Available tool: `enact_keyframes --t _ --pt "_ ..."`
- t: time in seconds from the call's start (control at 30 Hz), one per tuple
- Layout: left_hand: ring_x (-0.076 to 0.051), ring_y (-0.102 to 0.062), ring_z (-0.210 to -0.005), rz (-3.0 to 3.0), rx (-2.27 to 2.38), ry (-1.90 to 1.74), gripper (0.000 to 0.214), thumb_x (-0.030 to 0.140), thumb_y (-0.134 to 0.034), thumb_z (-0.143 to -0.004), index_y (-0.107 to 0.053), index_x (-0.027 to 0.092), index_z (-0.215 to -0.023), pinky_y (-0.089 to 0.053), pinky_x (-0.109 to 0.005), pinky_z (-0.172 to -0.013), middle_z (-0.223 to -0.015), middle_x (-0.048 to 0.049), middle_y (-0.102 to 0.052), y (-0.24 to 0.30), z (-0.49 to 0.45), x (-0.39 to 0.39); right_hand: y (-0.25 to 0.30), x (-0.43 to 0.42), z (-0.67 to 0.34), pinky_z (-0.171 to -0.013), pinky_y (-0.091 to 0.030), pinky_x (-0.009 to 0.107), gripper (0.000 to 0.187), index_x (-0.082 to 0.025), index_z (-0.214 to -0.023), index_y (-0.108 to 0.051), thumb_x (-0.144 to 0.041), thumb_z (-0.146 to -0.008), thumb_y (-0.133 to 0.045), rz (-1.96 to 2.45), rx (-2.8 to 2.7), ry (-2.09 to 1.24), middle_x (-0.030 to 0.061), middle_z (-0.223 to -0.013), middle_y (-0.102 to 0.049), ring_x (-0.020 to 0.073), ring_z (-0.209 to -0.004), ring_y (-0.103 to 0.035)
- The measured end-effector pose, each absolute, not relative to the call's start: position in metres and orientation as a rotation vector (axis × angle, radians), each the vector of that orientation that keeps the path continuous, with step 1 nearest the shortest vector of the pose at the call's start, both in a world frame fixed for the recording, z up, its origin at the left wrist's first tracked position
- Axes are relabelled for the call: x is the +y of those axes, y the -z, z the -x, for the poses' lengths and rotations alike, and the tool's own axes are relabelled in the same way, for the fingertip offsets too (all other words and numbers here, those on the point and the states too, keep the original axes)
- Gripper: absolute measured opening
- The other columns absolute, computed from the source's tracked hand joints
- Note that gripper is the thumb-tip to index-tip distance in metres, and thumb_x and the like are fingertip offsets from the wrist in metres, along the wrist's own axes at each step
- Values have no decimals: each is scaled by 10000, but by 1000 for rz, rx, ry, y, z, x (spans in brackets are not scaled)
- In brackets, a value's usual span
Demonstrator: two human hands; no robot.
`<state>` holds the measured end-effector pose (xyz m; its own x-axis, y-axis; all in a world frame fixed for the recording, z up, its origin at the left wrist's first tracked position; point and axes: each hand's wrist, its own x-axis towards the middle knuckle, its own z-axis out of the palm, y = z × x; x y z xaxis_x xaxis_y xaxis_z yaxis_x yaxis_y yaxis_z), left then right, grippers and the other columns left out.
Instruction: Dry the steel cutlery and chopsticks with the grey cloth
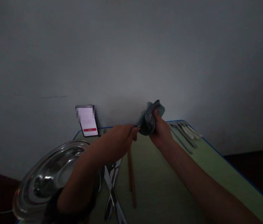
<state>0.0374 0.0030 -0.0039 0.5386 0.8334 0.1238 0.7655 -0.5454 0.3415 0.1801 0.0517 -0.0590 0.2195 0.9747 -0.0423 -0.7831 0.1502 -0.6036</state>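
My right hand is closed round a bunched blue-grey cloth, held above the far part of the green table. My left hand is pinched shut just left of the cloth, on the end of a thin utensil whose rest is hidden inside the cloth. I cannot make out what kind of utensil it is. Both forearms reach forward from the bottom of the view.
A large steel bowl sits at the near left. Metal cutlery and wooden chopsticks lie beside it. More cutlery lies at the far right. A lit phone leans on the grey wall.
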Motion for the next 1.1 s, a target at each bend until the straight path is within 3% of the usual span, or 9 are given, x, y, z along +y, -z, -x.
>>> enact_keyframes --t 0.23,0.5,0.67,0.87,1.1 --pt "-223 -621 -695 -2660 1512 -306 268 212 -282 -908 -539 138 -895 -426 -310 -606 -795 -102 -653 25 -55 11 60 43 -163 -778 -492 246 216 -174 -737 -615 -301 -852 -483 534 -398 -1417 8 -712 -651 103 -683 -604" --pt "-202 -612 -693 -2871 1442 -199 264 143 -294 -886 -549 132 -954 -441 -295 -608 -905 -117 -638 29 -62 10 63 52 -174 -787 -509 258 127 -173 -722 -596 -280 -786 -571 568 -395 -1331 16 -776 -662 121 -748 -618" --pt "-202 -602 -639 -2767 1426 -341 308 284 -240 -941 -520 159 -922 -424 -305 -571 -771 -73 -641 26 -68 5 52 56 -186 -743 -534 262 147 -190 -704 -589 -268 -817 -535 547 -360 -1351 2 -713 -650 130 -743 -615" --pt "-233 -615 -667 -2734 1406 -317 300 281 -227 -944 -496 150 -963 -428 -335 -578 -783 -87 -646 25 -77 -6 49 59 -194 -749 -528 260 169 -180 -734 -603 -287 -835 -518 566 -341 -1299 2 -737 -646 114 -697 -603" --pt "-216 -601 -639 -2745 1345 -371 300 301 -243 -936 -511 168 -917 -402 -314 -556 -736 -68 -630 18 -72 -17 53 64 -208 -752 -512 288 153 -195 -793 -613 -328 -724 -640 562 -579 -979 -8 -785 -654 129 -757 -622"
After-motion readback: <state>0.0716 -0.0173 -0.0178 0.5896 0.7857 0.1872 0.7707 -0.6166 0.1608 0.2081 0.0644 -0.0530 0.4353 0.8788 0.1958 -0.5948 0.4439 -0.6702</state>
